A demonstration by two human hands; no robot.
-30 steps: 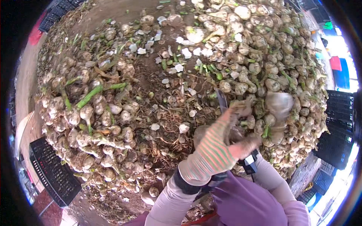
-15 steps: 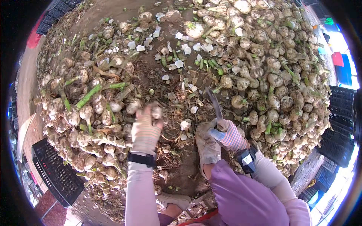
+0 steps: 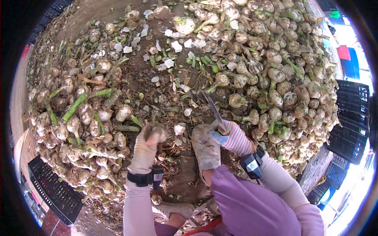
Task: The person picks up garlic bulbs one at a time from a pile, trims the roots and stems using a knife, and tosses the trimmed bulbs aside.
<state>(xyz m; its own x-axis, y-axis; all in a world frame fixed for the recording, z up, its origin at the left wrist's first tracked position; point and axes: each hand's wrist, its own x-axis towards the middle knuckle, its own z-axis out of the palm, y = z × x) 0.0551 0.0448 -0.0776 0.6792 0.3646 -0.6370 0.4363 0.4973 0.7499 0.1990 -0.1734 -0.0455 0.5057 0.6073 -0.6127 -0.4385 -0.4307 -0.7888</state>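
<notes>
My right hand, in a striped glove, grips a knife beside my right shoe. Its blade points up and away to the left. My left hand, in a similar glove with bare fingertips, is curled and somewhat blurred. A pale, round garlic bulb shows at its fingers, partly hidden by them. Just beyond that hand lies another garlic bulb with a green stem. A white bulb rests on the litter between my hands.
Heaped garlic with stems lies at left, and a larger garlic pile at right. Cut green stems and white peel litter the soil ahead. Black crates stand at lower left and right.
My left hand has drawn slightly nearer and curled around the bulb, turning its fingers. The view has shifted, so the piles appear further left. My right hand keeps its hold on the knife.
</notes>
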